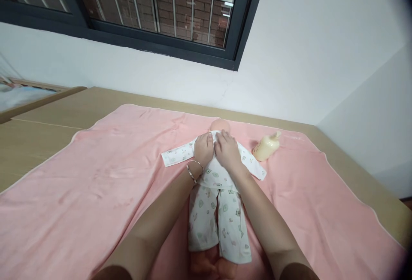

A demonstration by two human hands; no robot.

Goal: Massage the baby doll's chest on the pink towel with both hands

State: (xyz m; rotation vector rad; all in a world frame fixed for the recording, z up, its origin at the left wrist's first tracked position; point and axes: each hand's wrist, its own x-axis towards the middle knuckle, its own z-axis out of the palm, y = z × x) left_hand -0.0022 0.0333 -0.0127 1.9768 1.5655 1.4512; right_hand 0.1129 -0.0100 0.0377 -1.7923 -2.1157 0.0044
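Observation:
A baby doll point(223, 177) lies on its back on a pink blanket point(106, 177), its head point(220, 125) toward the wall and its bare feet toward me. It wears a white printed shirt point(219, 175) and matching trousers point(230, 224), with both sleeves spread outward. My left hand point(204, 149) rests on the left side of the doll's upper chest, fingers bent over the shirt and partly hidden. My right hand point(227, 149) lies beside it on the chest, fingers laid over the cloth. A bracelet point(195, 171) circles my left wrist.
A pale yellow pump bottle point(266, 147) stands tilted in view on the blanket, right of the doll. The blanket covers a wooden surface point(337, 142) against a white wall point(289, 69). A dark-framed, barred window point(180, 9) is above. Part of a wooden-edged bed point(41, 99) shows at left.

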